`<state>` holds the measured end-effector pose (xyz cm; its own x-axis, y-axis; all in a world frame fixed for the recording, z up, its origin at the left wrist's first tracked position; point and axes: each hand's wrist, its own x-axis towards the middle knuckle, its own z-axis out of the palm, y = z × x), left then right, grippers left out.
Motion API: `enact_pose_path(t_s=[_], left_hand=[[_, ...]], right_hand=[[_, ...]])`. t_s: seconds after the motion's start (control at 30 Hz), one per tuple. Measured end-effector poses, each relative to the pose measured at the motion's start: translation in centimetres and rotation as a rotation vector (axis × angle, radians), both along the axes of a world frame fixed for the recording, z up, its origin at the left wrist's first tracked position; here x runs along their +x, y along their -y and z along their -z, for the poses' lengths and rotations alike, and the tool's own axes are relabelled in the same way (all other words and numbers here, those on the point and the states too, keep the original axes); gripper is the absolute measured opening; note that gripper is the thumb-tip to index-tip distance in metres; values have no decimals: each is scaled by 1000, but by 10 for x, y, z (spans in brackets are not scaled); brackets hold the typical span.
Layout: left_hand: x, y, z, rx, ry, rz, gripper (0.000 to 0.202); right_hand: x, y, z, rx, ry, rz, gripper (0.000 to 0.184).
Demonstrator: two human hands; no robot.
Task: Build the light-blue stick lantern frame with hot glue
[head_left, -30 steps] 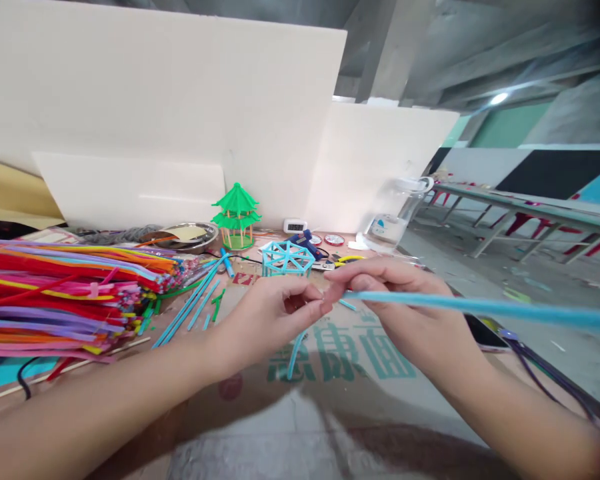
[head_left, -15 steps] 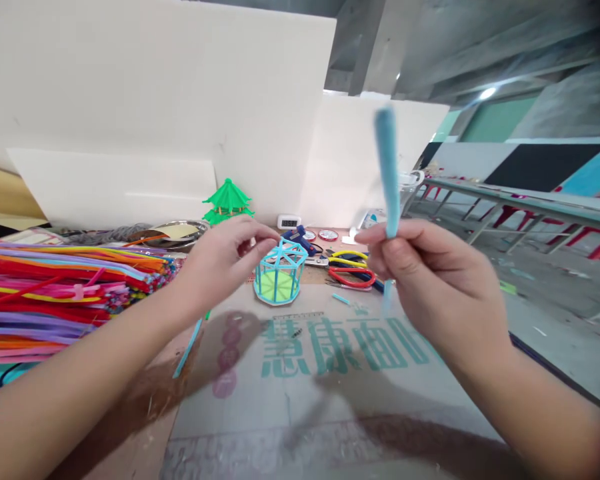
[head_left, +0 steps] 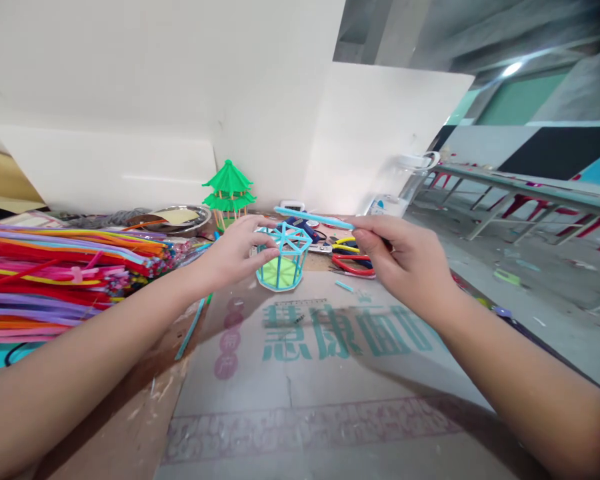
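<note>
A small light-blue pipe-cleaner cage (head_left: 283, 260) with a green floor stands on the cardboard sheet (head_left: 330, 373). My left hand (head_left: 235, 252) touches its left side, thumb and fingers closed on the frame's upper edge. My right hand (head_left: 405, 263) pinches a light-blue pipe cleaner (head_left: 313, 219) that lies level just above the cage's top, pointing left.
A big bundle of coloured pipe cleaners (head_left: 65, 273) lies at the left. Behind stand a green pagoda model (head_left: 229, 193), a metal dish (head_left: 180, 219), a glue gun, pliers (head_left: 353, 261) and a clear jug (head_left: 397, 190). White boards wall the back. Loose blue pieces (head_left: 193, 327) lie on the cardboard.
My right hand swung the blue pipe cleaner from upright down to level over the cage. My left hand reached forward and took hold of the cage's edge.
</note>
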<state>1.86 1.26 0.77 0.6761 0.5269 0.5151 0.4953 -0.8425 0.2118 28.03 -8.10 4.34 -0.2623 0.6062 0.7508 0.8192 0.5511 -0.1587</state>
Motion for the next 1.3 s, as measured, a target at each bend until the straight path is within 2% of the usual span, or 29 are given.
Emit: enact_pose_path(t_s=[0.27,0.4,0.53,0.6,0.7,0.77,0.83,1.03,1.17,1.3], left_hand=[[3,8,-2,-82,60,-11,25],[4,16,-11,-107,95,4,27],[-8,11,-22,-81,166,-97,31],[-16,2,-23,-76,112,-124,37],[-25,-10,-18,-108,-57,-35,55],[-27,-14,-13,-142,-130,18,56],[-27,-14,-11,-169,-155,17,52],[-20,1,-21,-133,-267,-86,34],[-14,10,-19,25,-298,-294,29],[-5,19,-11,154,-301,-475,34]], right_hand=[[-2,-1,1,-42,2,-23,27],[0,-1,0,-58,31,1,30],[1,0,-1,-38,23,7,31],[1,0,-1,-35,27,14,30],[1,-1,0,-25,43,27,30],[1,-2,1,-30,51,30,29],[2,-3,2,-31,53,26,29],[1,-4,3,-27,47,21,28],[0,-4,3,-40,56,23,28],[0,-5,4,-43,77,43,28]])
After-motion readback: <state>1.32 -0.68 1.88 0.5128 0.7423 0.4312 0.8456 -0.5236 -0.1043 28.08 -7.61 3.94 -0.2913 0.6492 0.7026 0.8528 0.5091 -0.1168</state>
